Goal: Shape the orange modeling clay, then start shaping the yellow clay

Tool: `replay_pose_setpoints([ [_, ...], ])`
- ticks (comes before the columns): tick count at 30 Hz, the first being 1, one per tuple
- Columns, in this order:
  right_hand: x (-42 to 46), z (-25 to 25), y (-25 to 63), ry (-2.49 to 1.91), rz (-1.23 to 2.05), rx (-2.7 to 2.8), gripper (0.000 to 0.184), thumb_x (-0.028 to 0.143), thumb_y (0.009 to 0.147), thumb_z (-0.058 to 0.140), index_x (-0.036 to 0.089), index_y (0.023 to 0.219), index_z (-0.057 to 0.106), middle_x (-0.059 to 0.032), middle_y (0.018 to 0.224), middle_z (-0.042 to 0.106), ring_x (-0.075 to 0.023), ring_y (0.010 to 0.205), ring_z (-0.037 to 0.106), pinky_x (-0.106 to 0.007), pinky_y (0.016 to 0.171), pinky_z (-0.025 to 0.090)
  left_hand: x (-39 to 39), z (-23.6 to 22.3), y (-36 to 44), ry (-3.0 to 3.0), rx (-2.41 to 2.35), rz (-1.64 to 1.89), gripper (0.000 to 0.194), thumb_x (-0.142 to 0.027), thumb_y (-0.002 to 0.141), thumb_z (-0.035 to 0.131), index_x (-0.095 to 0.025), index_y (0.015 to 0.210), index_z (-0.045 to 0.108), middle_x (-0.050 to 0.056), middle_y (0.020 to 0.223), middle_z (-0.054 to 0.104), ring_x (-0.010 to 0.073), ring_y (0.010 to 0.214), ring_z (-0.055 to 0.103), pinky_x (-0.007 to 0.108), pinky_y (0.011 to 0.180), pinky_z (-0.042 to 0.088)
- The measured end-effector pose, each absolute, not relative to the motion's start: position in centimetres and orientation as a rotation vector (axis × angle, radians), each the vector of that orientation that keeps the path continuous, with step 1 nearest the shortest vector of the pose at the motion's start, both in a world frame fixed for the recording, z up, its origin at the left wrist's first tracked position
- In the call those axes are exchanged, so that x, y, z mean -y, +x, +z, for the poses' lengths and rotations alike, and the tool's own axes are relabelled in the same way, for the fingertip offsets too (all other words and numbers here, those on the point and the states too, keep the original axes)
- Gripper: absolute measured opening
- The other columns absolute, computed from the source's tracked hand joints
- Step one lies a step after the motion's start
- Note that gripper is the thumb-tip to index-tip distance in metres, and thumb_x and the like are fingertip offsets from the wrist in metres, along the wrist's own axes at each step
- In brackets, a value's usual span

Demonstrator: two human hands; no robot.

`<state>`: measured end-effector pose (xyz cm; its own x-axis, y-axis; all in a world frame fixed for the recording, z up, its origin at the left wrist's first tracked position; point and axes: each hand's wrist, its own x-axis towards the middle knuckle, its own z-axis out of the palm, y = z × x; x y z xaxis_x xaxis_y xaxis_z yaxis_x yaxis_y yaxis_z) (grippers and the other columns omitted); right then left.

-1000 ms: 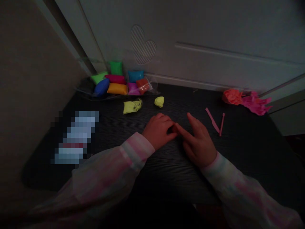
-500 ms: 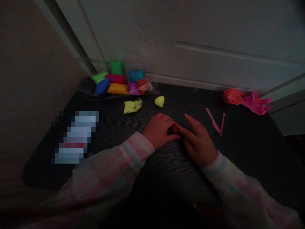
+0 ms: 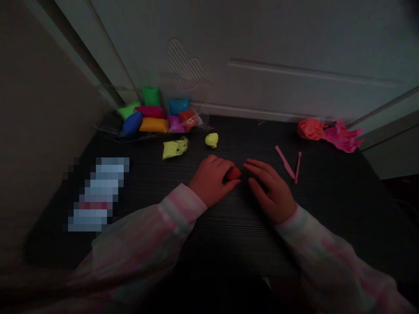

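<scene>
My left hand [image 3: 211,179] rests on the dark table [image 3: 327,205] with its fingers curled round a small red lump of clay [image 3: 233,173]. Just to the right lies my right hand [image 3: 270,189], fingers stretched out flat and pointing left toward the lump, a small gap between them. A yellow clay ball [image 3: 211,139] and a yellow wrapper [image 3: 175,148] lie just beyond my left hand. Both arms wear pale striped sleeves.
Several coloured clay packets [image 3: 153,115] in a clear bag sit at the back left against a white door. Two pink tool sticks [image 3: 288,163] lie right of my right hand. Crumpled orange and pink wrappers [image 3: 329,133] are at the back right. A blurred-out object [image 3: 98,194] lies at the left.
My right hand's fingers have drawn back from the red lump, which now shows in my left hand's grip. The view has shifted slightly.
</scene>
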<state>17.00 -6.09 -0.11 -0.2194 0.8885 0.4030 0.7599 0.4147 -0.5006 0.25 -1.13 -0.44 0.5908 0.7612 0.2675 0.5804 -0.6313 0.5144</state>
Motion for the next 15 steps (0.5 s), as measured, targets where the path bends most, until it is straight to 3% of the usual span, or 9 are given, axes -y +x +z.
replay_pose_setpoints([
  [10,6.30,-0.23,16.45,-1.467,-0.059,2.401,0.042,0.034,0.080,0.041,0.020,0.119,0.043,-0.0117,0.131,0.035,-0.0267,0.120,0.031,-0.049,0.095,0.028,1.29,-0.26,0.51,2.503,-1.141,0.545,0.024,-0.035,0.077,0.044,-0.017,0.087,0.057,0.005,0.086,0.056,0.0193,0.086,0.044,0.036,0.077,0.036],
  [15,6.43,-0.25,16.24,-1.515,-0.116,2.422,0.040,0.036,0.080,0.040,0.021,0.117,0.045,-0.0103,0.131,0.036,-0.0258,0.122,0.028,-0.048,0.097,0.025,1.16,-0.44,0.39,2.475,-1.140,0.573,0.028,-0.037,0.074,0.049,-0.017,0.093,0.056,0.005,0.090,0.056,0.0198,0.089,0.044,0.036,0.079,0.036],
])
